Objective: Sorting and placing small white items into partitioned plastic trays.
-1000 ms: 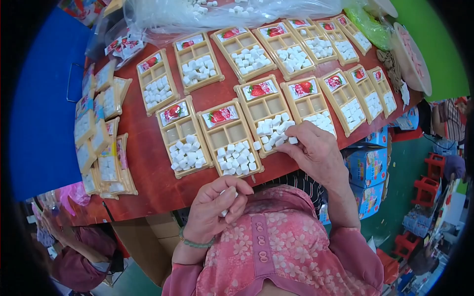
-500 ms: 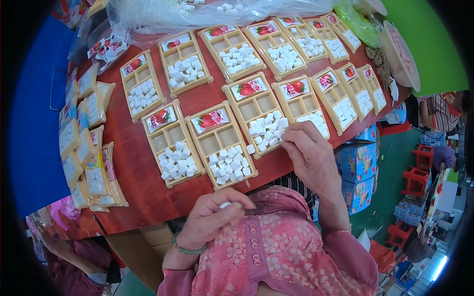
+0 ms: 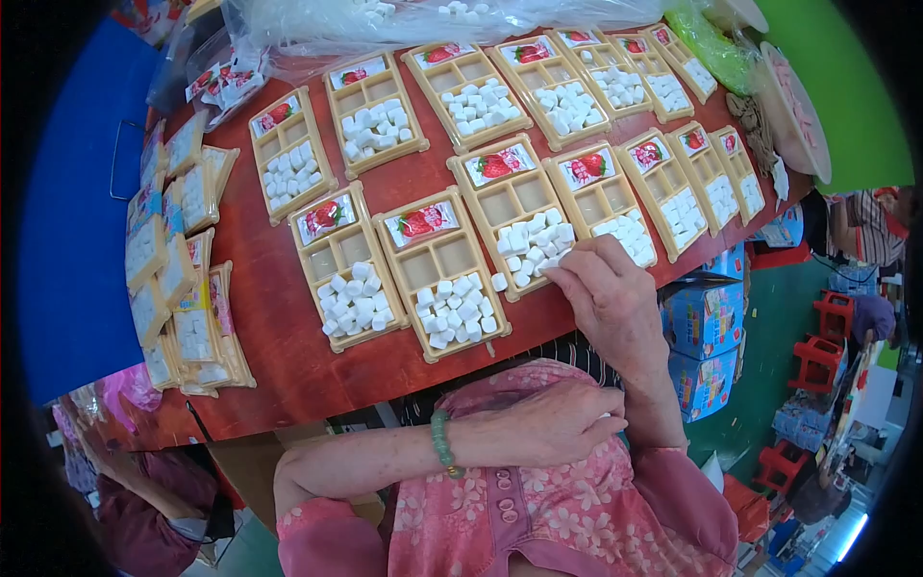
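Red table (image 3: 260, 322) bearing a cream tray (image 3: 497, 204) among others. Right hand (image 3: 615, 298) at the tray's near edge, fingers almost pinched, hold unclear; left hand (image 3: 553, 425) below the tray, curled, contents unclear. Arranging white cubes (image 3: 529, 238) inside the tray seems in hand, next needing light fingertips.

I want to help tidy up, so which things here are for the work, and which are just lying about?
For the work, it seems:
beige trays
white pieces, where the right hand is
strawberry-printed packets

Probably just lying about:
bright green plastic
crumpled brown bundle
blue boxes
red stools
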{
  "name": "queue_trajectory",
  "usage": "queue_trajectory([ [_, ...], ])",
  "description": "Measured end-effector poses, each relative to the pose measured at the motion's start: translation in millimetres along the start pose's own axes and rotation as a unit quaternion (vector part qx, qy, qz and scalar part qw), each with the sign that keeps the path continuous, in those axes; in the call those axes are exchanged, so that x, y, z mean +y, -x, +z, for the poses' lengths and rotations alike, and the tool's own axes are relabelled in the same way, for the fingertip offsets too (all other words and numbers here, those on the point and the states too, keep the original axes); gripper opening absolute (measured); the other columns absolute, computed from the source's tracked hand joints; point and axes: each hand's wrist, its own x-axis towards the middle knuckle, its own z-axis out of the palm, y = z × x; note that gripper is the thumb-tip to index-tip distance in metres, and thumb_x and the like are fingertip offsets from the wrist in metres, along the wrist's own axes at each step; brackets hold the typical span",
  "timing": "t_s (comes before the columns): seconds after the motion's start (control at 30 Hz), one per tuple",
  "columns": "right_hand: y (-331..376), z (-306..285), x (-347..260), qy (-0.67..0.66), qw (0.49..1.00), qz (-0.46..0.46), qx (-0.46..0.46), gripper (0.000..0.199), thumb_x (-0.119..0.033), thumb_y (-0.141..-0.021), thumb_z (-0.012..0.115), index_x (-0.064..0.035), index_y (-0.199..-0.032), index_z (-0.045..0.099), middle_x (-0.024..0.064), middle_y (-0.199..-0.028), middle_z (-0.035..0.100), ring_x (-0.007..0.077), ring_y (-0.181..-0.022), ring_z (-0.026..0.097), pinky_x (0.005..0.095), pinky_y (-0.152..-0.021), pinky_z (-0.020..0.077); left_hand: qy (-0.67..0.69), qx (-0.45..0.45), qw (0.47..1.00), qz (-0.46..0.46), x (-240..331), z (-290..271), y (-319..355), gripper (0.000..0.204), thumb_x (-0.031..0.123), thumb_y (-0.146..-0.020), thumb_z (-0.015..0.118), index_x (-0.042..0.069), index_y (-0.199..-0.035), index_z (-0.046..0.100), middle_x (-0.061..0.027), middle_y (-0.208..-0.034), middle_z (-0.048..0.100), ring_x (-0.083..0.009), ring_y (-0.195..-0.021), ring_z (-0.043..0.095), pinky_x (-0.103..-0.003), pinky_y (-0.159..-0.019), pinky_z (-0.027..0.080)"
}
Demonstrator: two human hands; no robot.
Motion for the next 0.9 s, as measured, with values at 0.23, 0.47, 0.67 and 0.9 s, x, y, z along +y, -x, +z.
queue_trajectory([
  [0.23, 1, -5, 1, 0.026, 0.998, -0.050, -0.024, 0.016, -0.003, -0.081, 0.074, -0.0021, -0.095, 0.065, 0.0119, -0.093, 0.062, 0.0309, -0.079, 0.066, 0.0380, -0.063, 0.0537, -0.022, -0.006, 1.000, -0.007, -6, -6, -9, 0.022, 0.016, -0.092, 0.056, -0.006, -0.089, 0.060, -0.0276, -0.077, 0.060, -0.0436, -0.078, 0.062, -0.051, -0.072, 0.048],
  [0.47, -4, -13, 0, 0.040, 0.999, -0.031, 0.006, 0.020, 0.002, -0.082, 0.069, -0.0003, -0.100, 0.062, 0.0132, -0.095, 0.062, 0.0316, -0.080, 0.065, 0.0376, -0.065, 0.0533, -0.038, -0.001, 0.999, -0.010, -22, -12, -6, 0.021, 0.015, -0.092, 0.055, -0.006, -0.094, 0.061, -0.0282, -0.085, 0.064, -0.0429, -0.084, 0.065, -0.050, -0.076, 0.050],
  [0.67, -11, -6, 1, 0.084, 0.996, -0.038, -0.011, 0.025, 0.006, -0.081, 0.066, -0.0001, -0.105, 0.062, 0.0145, -0.097, 0.062, 0.0328, -0.086, 0.064, 0.0383, -0.070, 0.0532, -0.026, -0.012, 0.999, -0.037, -26, -18, -7, 0.023, 0.017, -0.092, 0.055, -0.005, -0.096, 0.062, -0.0281, -0.087, 0.066, -0.0435, -0.085, 0.065, -0.051, -0.077, 0.050],
  [0.9, -10, -4, 3, 0.037, 0.999, -0.029, 0.017, 0.024, 0.005, -0.080, 0.069, -0.0018, -0.102, 0.065, 0.0132, -0.093, 0.064, 0.0306, -0.084, 0.064, 0.0370, -0.068, 0.0525, -0.036, -0.002, 0.999, -0.017, -38, -17, -1, 0.022, 0.017, -0.091, 0.057, -0.003, -0.096, 0.063, -0.0263, -0.085, 0.065, -0.0425, -0.084, 0.064, -0.050, -0.077, 0.050],
])
